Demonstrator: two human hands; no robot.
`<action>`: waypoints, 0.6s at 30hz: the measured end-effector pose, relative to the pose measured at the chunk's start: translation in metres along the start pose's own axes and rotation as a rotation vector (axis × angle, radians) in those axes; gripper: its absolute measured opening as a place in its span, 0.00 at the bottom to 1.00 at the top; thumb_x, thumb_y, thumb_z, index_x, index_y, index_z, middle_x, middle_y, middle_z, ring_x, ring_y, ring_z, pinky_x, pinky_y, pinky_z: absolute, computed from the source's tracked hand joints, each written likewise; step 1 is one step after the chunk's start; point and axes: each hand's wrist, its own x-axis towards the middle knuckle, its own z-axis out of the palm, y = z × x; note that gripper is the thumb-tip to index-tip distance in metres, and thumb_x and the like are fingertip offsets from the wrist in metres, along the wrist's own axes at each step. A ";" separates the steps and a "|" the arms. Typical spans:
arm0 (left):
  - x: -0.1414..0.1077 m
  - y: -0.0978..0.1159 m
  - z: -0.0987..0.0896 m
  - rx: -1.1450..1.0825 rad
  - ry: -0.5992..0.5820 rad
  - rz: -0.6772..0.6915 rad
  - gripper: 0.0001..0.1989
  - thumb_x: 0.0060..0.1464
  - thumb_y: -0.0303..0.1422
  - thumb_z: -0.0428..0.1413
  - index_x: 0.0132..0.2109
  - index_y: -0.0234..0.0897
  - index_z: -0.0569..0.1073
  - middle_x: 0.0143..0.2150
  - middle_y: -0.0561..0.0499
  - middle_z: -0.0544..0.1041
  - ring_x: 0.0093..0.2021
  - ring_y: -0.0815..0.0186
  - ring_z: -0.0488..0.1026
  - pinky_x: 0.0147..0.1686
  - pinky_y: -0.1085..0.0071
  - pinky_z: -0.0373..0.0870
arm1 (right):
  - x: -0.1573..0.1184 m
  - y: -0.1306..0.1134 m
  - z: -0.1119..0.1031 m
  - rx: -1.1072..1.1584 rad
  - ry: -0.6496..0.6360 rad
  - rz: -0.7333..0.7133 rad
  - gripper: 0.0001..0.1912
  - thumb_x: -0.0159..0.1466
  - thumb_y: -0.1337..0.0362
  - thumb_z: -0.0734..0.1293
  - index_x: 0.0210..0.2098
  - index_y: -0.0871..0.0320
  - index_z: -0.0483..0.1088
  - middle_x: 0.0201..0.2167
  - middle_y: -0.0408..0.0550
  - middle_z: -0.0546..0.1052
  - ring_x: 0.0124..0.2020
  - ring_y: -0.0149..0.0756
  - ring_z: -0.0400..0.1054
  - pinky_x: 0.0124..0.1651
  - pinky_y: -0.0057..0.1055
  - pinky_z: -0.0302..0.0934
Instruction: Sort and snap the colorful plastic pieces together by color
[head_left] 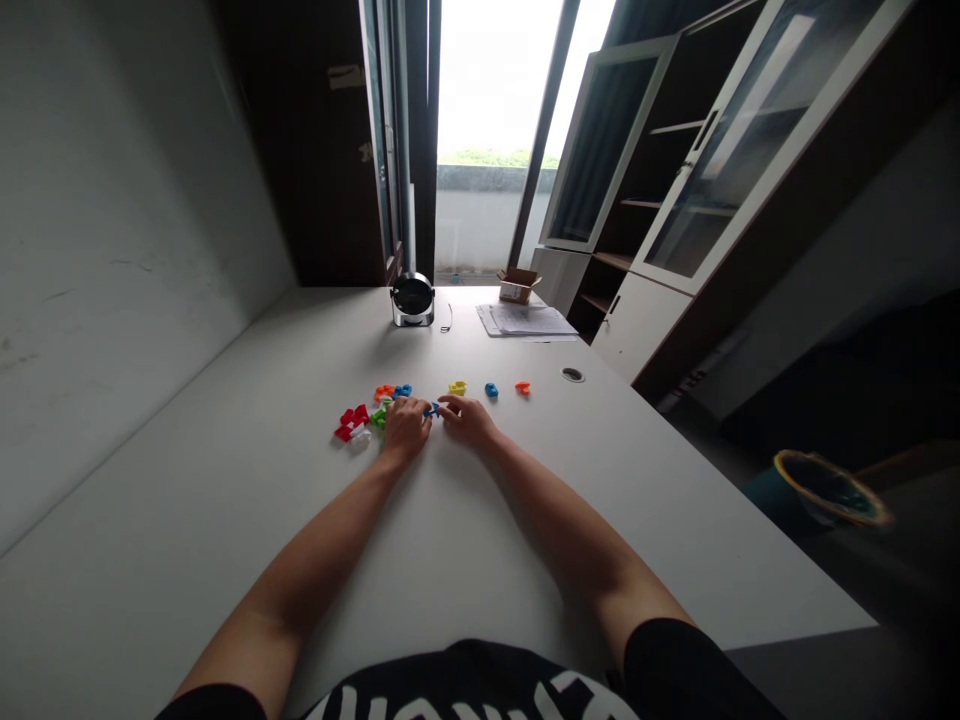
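Note:
Between my two hands, a small blue piece (pixel 433 410) is pinched at the table's middle. My left hand (pixel 407 425) holds its left side, and the fingers of my right hand (pixel 466 415) close on its right side. Just left of my left hand lies a group of small plastic pieces: red ones (pixel 352 422), a white one (pixel 360 436), green ones (pixel 379 416), orange ones (pixel 384 392) and a blue one (pixel 403 390). Beyond my right hand sit a yellow piece (pixel 457 388), another blue piece (pixel 491 390) and an orange piece (pixel 523 388), spaced in a row.
On the white table (pixel 225 480), a round black device (pixel 412 300) stands at the back, with papers (pixel 529 320) and an open cardboard box (pixel 517 285) to its right. A round cable hole (pixel 572 375) is near the right edge. A bin (pixel 825 488) stands beyond that edge.

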 end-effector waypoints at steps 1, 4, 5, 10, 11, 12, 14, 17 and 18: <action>0.000 0.000 0.000 -0.011 0.003 0.008 0.08 0.61 0.32 0.56 0.47 0.42 0.77 0.47 0.45 0.79 0.53 0.51 0.68 0.53 0.56 0.62 | 0.000 0.001 0.000 0.025 -0.021 0.006 0.15 0.67 0.55 0.68 0.50 0.53 0.77 0.31 0.44 0.79 0.29 0.33 0.69 0.37 0.29 0.60; 0.000 0.001 0.001 -0.046 0.007 0.027 0.08 0.60 0.32 0.57 0.47 0.43 0.77 0.46 0.45 0.79 0.53 0.51 0.68 0.53 0.56 0.62 | 0.001 0.004 0.000 0.089 -0.057 0.025 0.15 0.65 0.54 0.69 0.47 0.53 0.77 0.30 0.43 0.79 0.28 0.32 0.68 0.36 0.29 0.60; 0.000 0.001 0.001 -0.057 0.007 0.035 0.08 0.60 0.31 0.57 0.47 0.43 0.77 0.46 0.45 0.79 0.54 0.51 0.68 0.54 0.55 0.62 | 0.001 0.005 0.000 0.105 -0.061 0.032 0.15 0.64 0.54 0.69 0.47 0.53 0.77 0.30 0.43 0.79 0.28 0.32 0.68 0.36 0.29 0.60; 0.000 0.004 0.001 -0.089 0.007 0.076 0.09 0.60 0.29 0.56 0.47 0.43 0.77 0.46 0.46 0.79 0.54 0.52 0.69 0.56 0.55 0.62 | 0.002 0.010 0.001 0.142 -0.066 0.049 0.13 0.62 0.54 0.71 0.42 0.55 0.75 0.32 0.43 0.78 0.30 0.32 0.68 0.36 0.28 0.60; 0.000 0.004 0.000 -0.092 0.004 0.077 0.09 0.60 0.29 0.56 0.47 0.43 0.77 0.46 0.46 0.79 0.54 0.52 0.69 0.57 0.55 0.62 | 0.002 0.010 0.001 0.147 -0.065 0.053 0.13 0.61 0.55 0.71 0.41 0.55 0.75 0.32 0.43 0.78 0.30 0.32 0.68 0.36 0.28 0.61; 0.000 0.005 -0.001 -0.093 -0.002 0.076 0.10 0.60 0.29 0.56 0.47 0.43 0.77 0.46 0.46 0.79 0.54 0.52 0.69 0.57 0.55 0.62 | 0.002 0.011 0.001 0.151 -0.064 0.057 0.13 0.60 0.55 0.71 0.40 0.55 0.75 0.32 0.43 0.78 0.30 0.32 0.68 0.36 0.28 0.61; 0.000 0.007 -0.002 -0.094 -0.013 0.065 0.11 0.60 0.30 0.56 0.49 0.42 0.77 0.47 0.46 0.79 0.54 0.52 0.70 0.57 0.56 0.62 | 0.002 0.012 0.002 0.157 -0.056 0.064 0.12 0.59 0.55 0.71 0.39 0.55 0.74 0.32 0.43 0.77 0.30 0.32 0.68 0.36 0.28 0.61; 0.000 0.010 -0.005 -0.090 -0.025 0.028 0.12 0.62 0.33 0.55 0.52 0.42 0.76 0.49 0.45 0.79 0.55 0.52 0.70 0.56 0.56 0.62 | 0.002 0.012 0.002 0.167 -0.032 0.064 0.13 0.59 0.56 0.71 0.39 0.55 0.73 0.30 0.42 0.76 0.30 0.32 0.67 0.36 0.29 0.61; 0.000 0.010 -0.005 -0.090 -0.027 0.014 0.12 0.63 0.33 0.54 0.52 0.41 0.76 0.49 0.45 0.79 0.54 0.52 0.70 0.56 0.56 0.63 | 0.001 0.012 0.002 0.173 -0.025 0.063 0.13 0.59 0.56 0.71 0.39 0.55 0.73 0.30 0.42 0.76 0.29 0.32 0.66 0.36 0.29 0.61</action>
